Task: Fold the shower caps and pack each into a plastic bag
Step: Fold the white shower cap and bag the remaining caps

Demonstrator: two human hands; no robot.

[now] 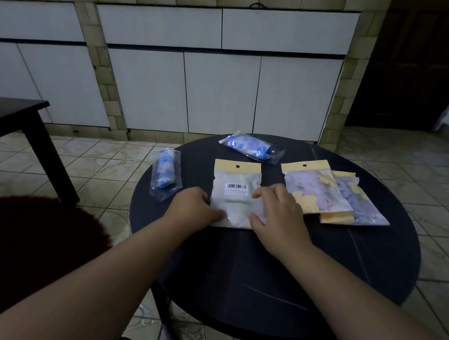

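Observation:
A flat plastic bag with a yellow header and a barcode label (236, 187) lies in the middle of the round dark table (276, 270), with a pale cap inside. My left hand (195, 208) grips its lower left corner. My right hand (279, 213) rests on its right side with fingers spread over the plastic. Two more yellow-header bags lie to the right, one with a pink cap (316, 189) on top of one with a blue cap (360, 203). Two clear bags holding rolled blue caps sit at the left edge (166, 173) and at the far side (251, 146).
A dark low table (8, 121) stands at the left, and a dark red fuzzy seat (26, 246) is near my left arm. White cabinet doors (220, 92) fill the wall beyond. The floor is tiled.

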